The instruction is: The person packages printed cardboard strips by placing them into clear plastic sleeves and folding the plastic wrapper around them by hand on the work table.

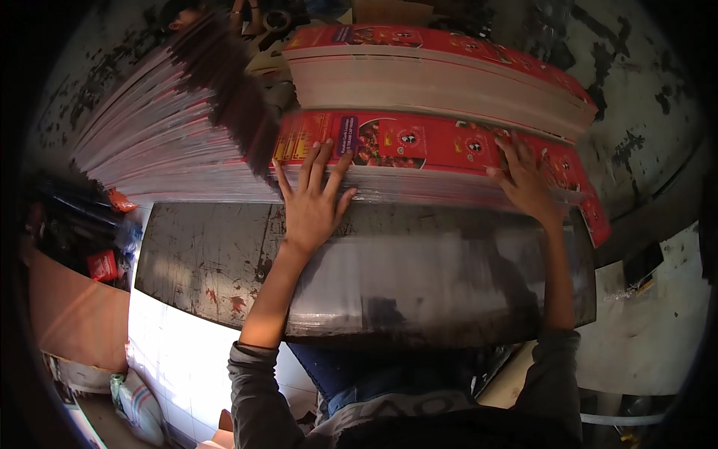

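A long stack of red printed cardboard sheets (441,142) lies across the table in front of me. My left hand (313,202) rests on its near edge toward the left, fingers spread over the printed top. Toward the stack's right end, my right hand (527,183) lies with fingers apart on the top and near edge. Between my forearms, close to my body, is a pile of clear plastic sheets (419,288), partly blurred. Neither hand is closed around anything.
A second red printed stack (449,82) lies behind the first. Left of them, a large fanned pile of sheets (172,135) leans over. The worn dark table (202,254) has its front edge near my body. A red box (102,265) sits lower left; part of another person (183,15) shows behind.
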{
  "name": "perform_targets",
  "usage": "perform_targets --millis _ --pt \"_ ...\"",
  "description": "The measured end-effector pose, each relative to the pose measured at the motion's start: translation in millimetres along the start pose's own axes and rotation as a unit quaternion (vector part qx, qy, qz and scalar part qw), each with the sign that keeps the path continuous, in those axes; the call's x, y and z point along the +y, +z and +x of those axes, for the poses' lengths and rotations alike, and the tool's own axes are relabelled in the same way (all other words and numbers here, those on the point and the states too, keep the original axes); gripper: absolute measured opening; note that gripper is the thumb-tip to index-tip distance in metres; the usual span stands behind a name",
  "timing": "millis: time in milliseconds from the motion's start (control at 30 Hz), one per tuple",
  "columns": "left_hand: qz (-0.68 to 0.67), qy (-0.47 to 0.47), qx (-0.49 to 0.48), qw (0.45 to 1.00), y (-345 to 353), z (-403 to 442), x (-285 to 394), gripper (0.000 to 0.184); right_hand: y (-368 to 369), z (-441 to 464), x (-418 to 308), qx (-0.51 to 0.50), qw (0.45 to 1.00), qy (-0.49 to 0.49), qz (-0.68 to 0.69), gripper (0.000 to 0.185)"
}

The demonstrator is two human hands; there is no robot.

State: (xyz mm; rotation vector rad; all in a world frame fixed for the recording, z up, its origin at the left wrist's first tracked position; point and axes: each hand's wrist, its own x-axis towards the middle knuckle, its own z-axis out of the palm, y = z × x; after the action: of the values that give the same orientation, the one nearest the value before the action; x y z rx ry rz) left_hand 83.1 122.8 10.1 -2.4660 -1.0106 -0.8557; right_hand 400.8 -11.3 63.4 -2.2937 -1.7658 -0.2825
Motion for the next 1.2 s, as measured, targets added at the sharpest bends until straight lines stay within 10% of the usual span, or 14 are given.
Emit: perform_targets --millis 233,767,1067,1100,1167,1200 --pt "-0.012 -0.006 0.016 1.000 4 -1 -2 0.052 -52 109 -33 0.333 0.929 -0.151 -0.055 0.062" --pt "-0.061 -0.012 0.047 0.997 4 0 -2 0.049 -28 117 -56 0.341 0.938 0.021 -0.053 0.041" --pt "-0.078 0.014 0.100 0.992 -5 -13 -21 0.049 -19 26 -40 0.403 0.891 -0.124 -0.166 0.048" --pt "-0.320 -0.130 0.089 0.934 -20 -19 -19 0.052 -19 7 -34 0.416 0.886 -0.135 -0.156 0.048" --pt "-0.783 -0.240 0.095 0.565 -53 -9 -13 0.069 -20 -32 -22 0.428 0.875 -0.161 -0.160 0.046" --pt "-0.864 -0.182 0.028 0.468 -68 -10 -15 0.063 -20 -48 -19 0.429 0.874 -0.159 -0.163 0.046"
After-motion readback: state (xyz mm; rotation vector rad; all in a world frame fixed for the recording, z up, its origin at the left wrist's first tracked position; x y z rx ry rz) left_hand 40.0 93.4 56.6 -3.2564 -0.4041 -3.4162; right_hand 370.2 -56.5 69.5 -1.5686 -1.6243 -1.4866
